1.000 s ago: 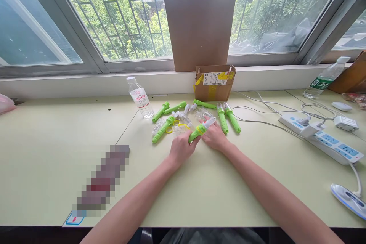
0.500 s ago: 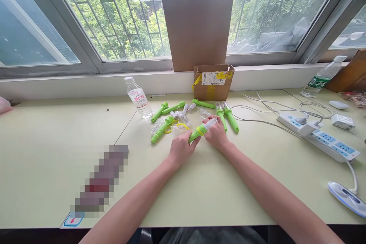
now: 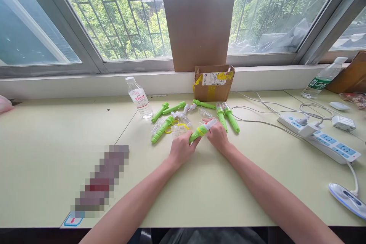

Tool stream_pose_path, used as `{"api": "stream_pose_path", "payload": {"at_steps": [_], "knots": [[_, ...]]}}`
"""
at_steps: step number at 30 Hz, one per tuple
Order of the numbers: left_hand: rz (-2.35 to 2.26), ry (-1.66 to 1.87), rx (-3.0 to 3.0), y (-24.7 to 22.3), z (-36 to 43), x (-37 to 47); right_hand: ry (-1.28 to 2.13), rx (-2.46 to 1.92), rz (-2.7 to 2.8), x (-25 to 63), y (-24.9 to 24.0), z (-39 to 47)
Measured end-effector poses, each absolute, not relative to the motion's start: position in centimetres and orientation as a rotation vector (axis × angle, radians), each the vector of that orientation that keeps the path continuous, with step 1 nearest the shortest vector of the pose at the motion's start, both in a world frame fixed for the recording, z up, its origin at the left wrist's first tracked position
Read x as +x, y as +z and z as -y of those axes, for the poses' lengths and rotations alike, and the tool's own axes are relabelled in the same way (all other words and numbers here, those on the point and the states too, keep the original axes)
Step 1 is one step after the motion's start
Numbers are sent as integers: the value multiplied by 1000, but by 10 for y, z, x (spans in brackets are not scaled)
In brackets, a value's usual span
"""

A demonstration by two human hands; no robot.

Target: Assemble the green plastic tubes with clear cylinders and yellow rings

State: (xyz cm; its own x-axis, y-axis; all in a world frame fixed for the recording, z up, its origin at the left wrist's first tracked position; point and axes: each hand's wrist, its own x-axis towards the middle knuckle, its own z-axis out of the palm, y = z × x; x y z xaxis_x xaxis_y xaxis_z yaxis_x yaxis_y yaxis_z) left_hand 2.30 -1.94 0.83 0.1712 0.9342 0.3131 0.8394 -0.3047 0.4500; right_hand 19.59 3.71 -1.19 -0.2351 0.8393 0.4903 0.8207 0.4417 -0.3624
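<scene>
Going from the left edge of the desk (image 3: 243, 198), I'm seeing the water bottle (image 3: 139, 99) standing toward the far edge, with a loose green stick (image 3: 161, 130) lying among yellow rings (image 3: 168, 133) and clear pieces to its right. My left hand (image 3: 180, 148) is curling snugly round the lower part of the held green stick (image 3: 199, 132), which is tilting up to the right, above the middle of the desk, hardly shifting over the last second. My right hand (image 3: 218, 135) is what is changing: it is drawing back rightward from the clear cover (image 3: 205, 112), now lying in plain view toward the far edge. Its fingers are bending just behind the held stick's pale tip, but I can't tell how far they're parting or whether they're gripping anything. For the work, I'm judging that my reach among the clear pieces is ending and my attention is returning to the stick. Farther right, two capped green sticks (image 3: 231, 118) are lying close together, seemingly untouched.
</scene>
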Motion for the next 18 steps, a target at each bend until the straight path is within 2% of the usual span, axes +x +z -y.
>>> {"api": "stream_pose_path", "payload": {"at_steps": [9,18], "knots": [[-1716,809,2262,10,20,22,168,-1132,2348,190,-12,-32],[-1750,859,2203,12,18,20,551,-1184,1526,198,-9,-37]]}}
